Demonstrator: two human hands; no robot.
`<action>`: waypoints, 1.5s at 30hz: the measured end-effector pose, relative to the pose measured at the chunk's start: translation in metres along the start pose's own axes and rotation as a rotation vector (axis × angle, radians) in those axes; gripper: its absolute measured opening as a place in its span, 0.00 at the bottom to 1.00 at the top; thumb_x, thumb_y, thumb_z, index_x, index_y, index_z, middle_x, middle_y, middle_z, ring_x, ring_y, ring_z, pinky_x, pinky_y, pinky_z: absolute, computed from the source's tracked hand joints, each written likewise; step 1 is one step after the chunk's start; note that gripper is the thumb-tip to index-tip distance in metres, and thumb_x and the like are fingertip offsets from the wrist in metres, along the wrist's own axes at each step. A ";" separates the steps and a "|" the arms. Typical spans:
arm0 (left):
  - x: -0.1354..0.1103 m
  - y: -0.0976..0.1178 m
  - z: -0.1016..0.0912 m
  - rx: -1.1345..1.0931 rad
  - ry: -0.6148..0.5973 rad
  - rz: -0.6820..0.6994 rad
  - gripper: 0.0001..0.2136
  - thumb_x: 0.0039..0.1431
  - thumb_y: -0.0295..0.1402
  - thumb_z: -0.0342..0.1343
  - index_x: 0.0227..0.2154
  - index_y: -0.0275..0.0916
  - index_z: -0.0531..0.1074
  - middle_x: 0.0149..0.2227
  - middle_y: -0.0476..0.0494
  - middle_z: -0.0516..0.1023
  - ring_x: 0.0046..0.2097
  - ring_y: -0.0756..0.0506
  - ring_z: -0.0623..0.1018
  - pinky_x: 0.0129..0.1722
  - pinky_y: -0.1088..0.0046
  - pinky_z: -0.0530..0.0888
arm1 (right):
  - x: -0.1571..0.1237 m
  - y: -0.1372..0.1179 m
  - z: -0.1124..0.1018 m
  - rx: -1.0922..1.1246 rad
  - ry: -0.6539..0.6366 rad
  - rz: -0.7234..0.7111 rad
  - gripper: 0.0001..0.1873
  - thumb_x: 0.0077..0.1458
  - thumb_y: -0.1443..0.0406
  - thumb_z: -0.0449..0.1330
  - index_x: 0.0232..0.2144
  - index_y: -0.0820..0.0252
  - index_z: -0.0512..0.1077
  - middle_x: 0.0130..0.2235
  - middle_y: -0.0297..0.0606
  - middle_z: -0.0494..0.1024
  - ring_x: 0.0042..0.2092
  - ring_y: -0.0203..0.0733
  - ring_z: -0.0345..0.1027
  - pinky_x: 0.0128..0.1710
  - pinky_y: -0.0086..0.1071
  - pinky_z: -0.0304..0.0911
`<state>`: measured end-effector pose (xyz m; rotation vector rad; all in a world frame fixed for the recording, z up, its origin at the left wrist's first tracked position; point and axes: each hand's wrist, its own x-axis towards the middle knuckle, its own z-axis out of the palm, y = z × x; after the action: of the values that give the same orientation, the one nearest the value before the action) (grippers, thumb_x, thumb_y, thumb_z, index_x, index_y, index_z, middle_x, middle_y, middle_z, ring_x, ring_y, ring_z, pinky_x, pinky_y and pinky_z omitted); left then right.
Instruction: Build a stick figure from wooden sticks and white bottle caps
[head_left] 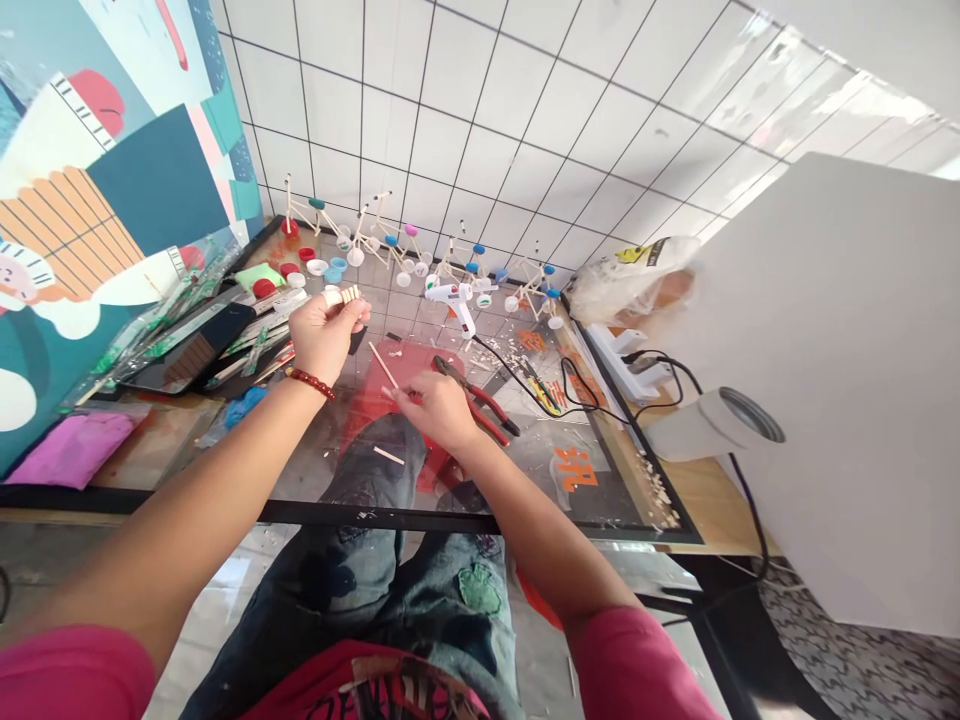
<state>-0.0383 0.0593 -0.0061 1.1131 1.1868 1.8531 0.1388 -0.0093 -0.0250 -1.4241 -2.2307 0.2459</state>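
Note:
My left hand (324,333) is raised above the glass table (525,470) and closed on a small bundle of short wooden sticks (346,295). My right hand (437,407) rests on the glass and pinches one thin wooden stick (383,366), which slants up to the left. Another short stick (388,456) lies loose on the glass below that hand. Red-handled pliers (480,400) lie just right of my right hand.
A white glue gun (457,300) stands behind, its black cord running right to a power strip (626,360). Several stick-and-bottle-cap bicycle models (382,240) line the tiled wall. Loose caps (300,265), packets of sticks (187,310) and a purple cloth (71,448) lie left.

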 end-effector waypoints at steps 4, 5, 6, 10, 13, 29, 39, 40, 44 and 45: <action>0.000 -0.001 0.000 0.013 -0.014 -0.025 0.04 0.50 0.31 0.63 0.30 0.37 0.77 0.29 0.47 0.81 0.31 0.49 0.81 0.30 0.77 0.78 | 0.017 0.004 -0.013 -0.206 -0.049 0.013 0.11 0.62 0.66 0.56 0.38 0.57 0.80 0.40 0.41 0.82 0.43 0.45 0.72 0.45 0.35 0.60; 0.000 -0.001 0.000 0.011 -0.017 -0.030 0.04 0.50 0.30 0.63 0.30 0.37 0.77 0.28 0.47 0.81 0.31 0.48 0.82 0.30 0.77 0.78 | 0.024 0.006 -0.015 -0.242 -0.053 0.022 0.12 0.62 0.67 0.55 0.40 0.57 0.80 0.42 0.41 0.82 0.45 0.46 0.72 0.45 0.36 0.60; -0.001 -0.002 0.000 0.007 -0.018 -0.032 0.05 0.50 0.30 0.63 0.31 0.37 0.78 0.28 0.46 0.81 0.31 0.48 0.82 0.29 0.77 0.78 | 0.032 0.007 -0.015 -0.264 -0.062 0.025 0.13 0.62 0.67 0.55 0.43 0.56 0.79 0.44 0.42 0.82 0.46 0.47 0.72 0.46 0.36 0.60; -0.003 -0.004 0.000 -0.020 -0.050 -0.030 0.08 0.48 0.31 0.64 0.32 0.36 0.79 0.28 0.46 0.82 0.31 0.49 0.82 0.29 0.77 0.77 | 0.065 0.002 -0.005 -0.294 -0.126 0.072 0.14 0.64 0.64 0.54 0.47 0.54 0.78 0.47 0.44 0.81 0.49 0.50 0.71 0.47 0.39 0.62; -0.005 -0.005 0.000 -0.010 -0.082 -0.046 0.08 0.48 0.32 0.64 0.33 0.36 0.79 0.28 0.46 0.82 0.31 0.49 0.82 0.29 0.78 0.77 | 0.076 -0.006 -0.002 -0.328 -0.170 0.101 0.12 0.62 0.66 0.56 0.43 0.57 0.79 0.48 0.47 0.80 0.50 0.51 0.71 0.48 0.39 0.62; -0.019 -0.017 0.005 0.066 -0.242 -0.111 0.09 0.46 0.35 0.65 0.30 0.36 0.80 0.28 0.44 0.82 0.32 0.45 0.81 0.34 0.71 0.78 | -0.095 0.120 -0.179 -0.509 -0.198 0.515 0.13 0.49 0.66 0.62 0.37 0.55 0.82 0.41 0.42 0.84 0.41 0.49 0.77 0.39 0.37 0.66; -0.030 -0.009 0.004 0.257 -0.393 0.140 0.06 0.46 0.36 0.66 0.26 0.40 0.81 0.33 0.43 0.84 0.37 0.44 0.82 0.42 0.68 0.78 | -0.067 0.048 -0.050 -0.366 -0.009 0.118 0.20 0.63 0.60 0.58 0.56 0.54 0.73 0.54 0.48 0.76 0.53 0.51 0.69 0.54 0.43 0.65; -0.029 -0.010 0.004 0.265 -0.388 0.146 0.06 0.46 0.35 0.66 0.26 0.39 0.81 0.33 0.43 0.84 0.37 0.44 0.81 0.42 0.68 0.78 | -0.075 0.049 -0.048 -0.376 -0.016 0.115 0.20 0.64 0.61 0.56 0.57 0.54 0.73 0.53 0.48 0.76 0.52 0.51 0.69 0.54 0.43 0.65; -0.028 -0.011 0.004 0.286 -0.357 0.180 0.05 0.45 0.34 0.67 0.24 0.39 0.80 0.32 0.44 0.83 0.35 0.45 0.81 0.38 0.71 0.78 | -0.116 0.061 -0.060 -0.411 -0.014 0.184 0.20 0.65 0.60 0.54 0.57 0.53 0.73 0.51 0.46 0.76 0.49 0.50 0.70 0.50 0.39 0.66; -0.028 -0.011 0.004 0.280 -0.361 0.179 0.05 0.45 0.34 0.67 0.24 0.39 0.80 0.32 0.44 0.83 0.35 0.45 0.81 0.38 0.71 0.78 | -0.126 0.067 -0.066 -0.440 -0.005 0.223 0.20 0.65 0.60 0.54 0.56 0.53 0.73 0.50 0.46 0.76 0.48 0.50 0.71 0.48 0.39 0.67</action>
<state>-0.0218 0.0409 -0.0244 1.6776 1.1846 1.5494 0.2677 -0.0988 -0.0319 -1.9036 -2.2163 -0.1845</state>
